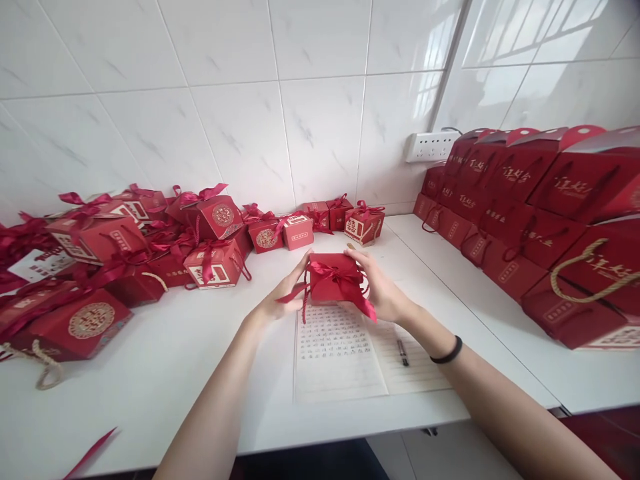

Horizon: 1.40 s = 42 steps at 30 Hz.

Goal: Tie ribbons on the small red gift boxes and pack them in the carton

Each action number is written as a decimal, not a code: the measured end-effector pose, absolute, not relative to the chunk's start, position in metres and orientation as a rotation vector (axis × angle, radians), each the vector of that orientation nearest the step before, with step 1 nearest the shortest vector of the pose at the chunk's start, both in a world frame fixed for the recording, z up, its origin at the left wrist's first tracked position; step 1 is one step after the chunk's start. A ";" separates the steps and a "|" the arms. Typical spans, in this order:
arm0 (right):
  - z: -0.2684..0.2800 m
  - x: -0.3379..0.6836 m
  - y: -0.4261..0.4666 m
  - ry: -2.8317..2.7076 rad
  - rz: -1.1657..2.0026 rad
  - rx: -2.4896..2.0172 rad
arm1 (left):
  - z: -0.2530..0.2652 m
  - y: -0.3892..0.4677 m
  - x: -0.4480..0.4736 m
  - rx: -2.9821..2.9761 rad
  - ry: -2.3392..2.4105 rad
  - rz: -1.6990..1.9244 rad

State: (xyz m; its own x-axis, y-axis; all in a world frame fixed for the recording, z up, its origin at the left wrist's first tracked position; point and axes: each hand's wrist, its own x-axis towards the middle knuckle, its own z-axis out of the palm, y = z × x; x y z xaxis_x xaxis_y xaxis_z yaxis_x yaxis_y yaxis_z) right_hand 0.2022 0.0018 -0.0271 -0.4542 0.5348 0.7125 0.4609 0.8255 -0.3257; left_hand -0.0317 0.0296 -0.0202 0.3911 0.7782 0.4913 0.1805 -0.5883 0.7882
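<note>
Between my two hands is a small red gift box [327, 287], topped with a red ribbon bow [336, 272] whose tails hang to either side. My left hand [286, 288] grips its left side, and my right hand [380, 287] has the right side, with a black band [449, 350] around that wrist. The box is held above an open notebook [340, 360] filled with handwriting on its left page. A dark pen [403, 353] lies on the notebook's right page. Some fingers are hidden behind the box.
Several ribboned red boxes [215, 263] are heaped along the left and back of the white table [240, 393]. At right stand stacked red boxes [520, 200] with cord handles. A white power strip [433, 147] is by the wall. A loose ribbon [93, 451] lies front left.
</note>
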 end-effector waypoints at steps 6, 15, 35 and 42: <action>-0.029 0.199 0.001 -2.172 0.094 -0.727 | -0.013 0.036 -0.026 1.200 0.859 1.280; -0.026 0.197 -0.001 -2.181 0.193 -0.701 | -0.011 0.026 -0.018 1.657 1.016 1.533; -0.023 0.183 -0.003 -1.471 0.713 -1.173 | -0.030 0.019 -0.003 2.297 0.910 1.626; -0.020 0.183 -0.003 -1.457 0.765 -1.125 | -0.028 0.016 -0.003 2.344 0.834 1.623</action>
